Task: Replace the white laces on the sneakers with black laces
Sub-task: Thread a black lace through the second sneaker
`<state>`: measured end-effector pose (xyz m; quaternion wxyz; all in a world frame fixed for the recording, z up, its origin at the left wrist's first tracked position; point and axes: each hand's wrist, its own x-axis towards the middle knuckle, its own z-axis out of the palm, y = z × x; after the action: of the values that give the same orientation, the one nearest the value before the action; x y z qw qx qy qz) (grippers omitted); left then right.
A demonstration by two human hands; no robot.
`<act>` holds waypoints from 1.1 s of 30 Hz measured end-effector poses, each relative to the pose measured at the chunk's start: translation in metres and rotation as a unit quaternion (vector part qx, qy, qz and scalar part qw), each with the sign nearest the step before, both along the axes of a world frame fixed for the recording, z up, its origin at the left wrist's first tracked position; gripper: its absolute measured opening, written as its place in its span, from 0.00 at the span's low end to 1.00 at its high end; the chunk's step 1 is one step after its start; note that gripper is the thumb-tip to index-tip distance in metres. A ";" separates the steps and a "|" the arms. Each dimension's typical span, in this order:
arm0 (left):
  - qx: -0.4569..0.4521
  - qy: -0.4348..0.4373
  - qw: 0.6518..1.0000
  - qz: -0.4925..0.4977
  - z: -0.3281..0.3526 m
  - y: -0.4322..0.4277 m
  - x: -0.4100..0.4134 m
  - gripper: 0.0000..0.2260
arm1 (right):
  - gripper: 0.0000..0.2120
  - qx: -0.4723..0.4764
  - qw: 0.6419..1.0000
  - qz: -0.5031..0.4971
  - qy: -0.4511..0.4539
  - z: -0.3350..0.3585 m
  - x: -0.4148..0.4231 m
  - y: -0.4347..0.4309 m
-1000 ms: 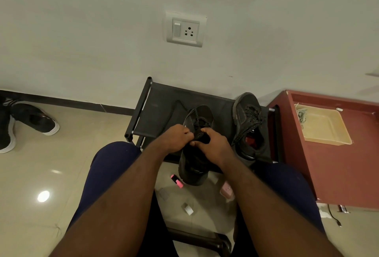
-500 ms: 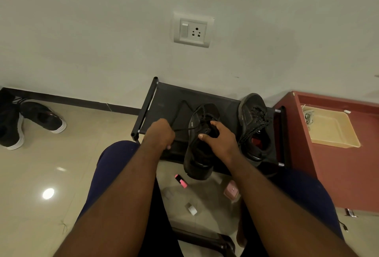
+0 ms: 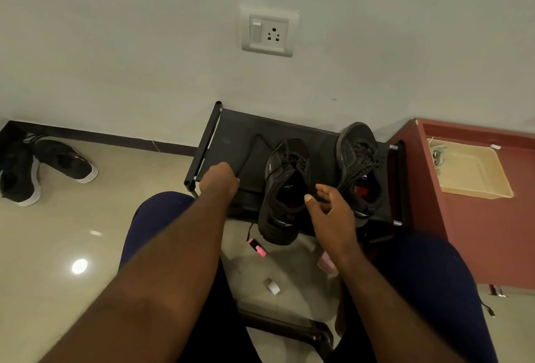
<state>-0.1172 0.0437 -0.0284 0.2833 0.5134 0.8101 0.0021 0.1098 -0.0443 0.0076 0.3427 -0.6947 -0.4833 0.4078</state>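
Observation:
Two black sneakers stand on a black shoe rack (image 3: 231, 128) in front of my knees. The nearer sneaker (image 3: 285, 189) hangs its heel over the rack's front edge, and a black lace (image 3: 257, 137) runs from its eyelets out to the left. My left hand (image 3: 218, 180) is curled at the rack's left front, and the lace leads into its fingers. My right hand (image 3: 330, 207) hovers with relaxed fingers beside that sneaker's opening, holding nothing. The second sneaker (image 3: 359, 165) stands to the right, loosely laced in black. White laces (image 3: 437, 154) lie in a beige tray.
A red cabinet (image 3: 463, 232) on the right carries the beige tray (image 3: 477, 186). A pair of black shoes with white soles (image 3: 43, 168) lies on the floor at left. Pink items (image 3: 257, 248) and a small white piece (image 3: 272, 287) lie between my legs.
My left hand has pulled away leftward from the sneaker, drawing the black lace out. My right hand has let go of the sneaker's tongue and drawn back, fingers loosened.

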 end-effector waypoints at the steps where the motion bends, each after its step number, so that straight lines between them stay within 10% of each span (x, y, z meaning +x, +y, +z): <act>1: -0.017 -0.005 1.000 -0.006 0.000 0.001 0.001 0.13 | 0.21 0.001 1.000 0.003 -0.004 0.000 -0.001 -0.004; 9: 0.053 -0.129 0.988 0.069 0.019 0.007 0.013 0.10 | 0.13 0.055 0.998 -0.024 0.008 0.018 0.000 0.000; 14: 0.108 -0.602 0.785 0.103 0.089 -0.013 0.060 0.06 | 0.17 0.032 0.996 0.053 0.069 0.045 -0.009 0.021; 23: 0.126 -0.714 0.649 0.232 0.114 -0.007 0.052 0.09 | 0.10 -0.001 0.997 0.078 0.008 0.038 0.010 0.025; 28: 0.221 -0.624 0.727 0.182 0.135 0.032 0.023 0.09 | 0.12 -0.051 0.961 -0.217 0.165 0.033 0.038 0.034; 33: 0.251 -0.402 0.879 -0.056 0.132 0.056 0.055 0.06 | 0.16 -0.087 0.953 -0.178 0.230 0.039 0.033 0.034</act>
<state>-0.0623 0.1001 0.1039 0.4463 0.5668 0.5683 0.3957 0.1428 -0.0104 0.0464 0.4501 -0.6837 -0.2229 0.5294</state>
